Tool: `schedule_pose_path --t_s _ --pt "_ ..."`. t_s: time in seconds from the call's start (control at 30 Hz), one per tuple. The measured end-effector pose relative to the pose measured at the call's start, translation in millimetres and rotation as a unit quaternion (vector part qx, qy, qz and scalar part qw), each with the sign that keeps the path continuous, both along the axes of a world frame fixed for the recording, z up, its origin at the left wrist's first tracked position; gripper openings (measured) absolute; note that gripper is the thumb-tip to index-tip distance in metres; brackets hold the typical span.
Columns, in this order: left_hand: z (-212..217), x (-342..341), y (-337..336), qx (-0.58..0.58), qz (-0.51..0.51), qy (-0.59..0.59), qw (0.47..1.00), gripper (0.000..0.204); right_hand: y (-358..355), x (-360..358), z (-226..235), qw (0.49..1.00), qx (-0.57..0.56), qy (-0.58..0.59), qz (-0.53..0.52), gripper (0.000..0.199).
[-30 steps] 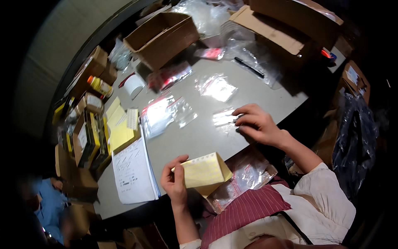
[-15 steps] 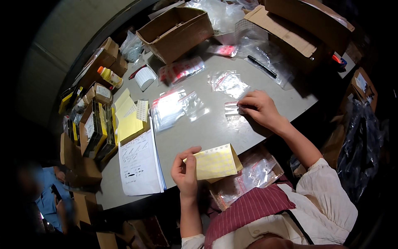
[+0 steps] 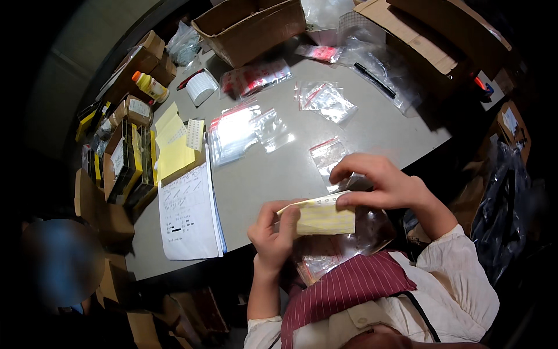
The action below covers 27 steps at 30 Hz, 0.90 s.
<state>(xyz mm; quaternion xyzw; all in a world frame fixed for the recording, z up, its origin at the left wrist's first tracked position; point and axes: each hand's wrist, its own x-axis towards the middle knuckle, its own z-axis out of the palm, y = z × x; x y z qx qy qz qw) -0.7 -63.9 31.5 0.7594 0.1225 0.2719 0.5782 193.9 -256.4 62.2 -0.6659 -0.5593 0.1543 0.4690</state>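
Head view: left hand [image 3: 272, 234] and right hand [image 3: 381, 181] both pinch the yellow card [image 3: 321, 216] by its ends, just off the grey table's [image 3: 372, 131] near edge. Light, probably bendable; hold the edges.

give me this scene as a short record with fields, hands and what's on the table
left hand: left hand grips the left end of a yellow envelope
right hand: right hand pinches the envelope's top right edge, with a small clear bag under its fingers
lap: clear plastic bags under the envelope
table: grey table with zip bags, black pen, printed sheet
far edge: open cardboard box
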Motion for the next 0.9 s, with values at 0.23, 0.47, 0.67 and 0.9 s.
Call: schedule_pose_path --t_s 0.23,0.47,0.67,0.9 --pt "-9.0 7.0 -3.2 -0.058 -0.042 0.013 0.997 0.016 8.9 -8.4 -15.5 0.999 -0.022 0.029 0.014 0.024" --pt "-5.6 14.3 -10.2 0.073 -0.020 0.030 0.997 0.012 18.1 -15.0 -17.5 0.987 0.013 -0.163 0.004 0.028" --pt "-3.4 20.2 -8.9 0.013 -0.009 0.096 0.995 0.016 19.7 -25.3 -23.7 0.931 0.056 -0.359 -0.027 0.036" --pt "-13.0 26.2 -3.2 -0.044 -0.017 0.098 0.994 0.014 17.8 13.5 -3.7 0.992 0.030 -0.124 -0.009 0.017"
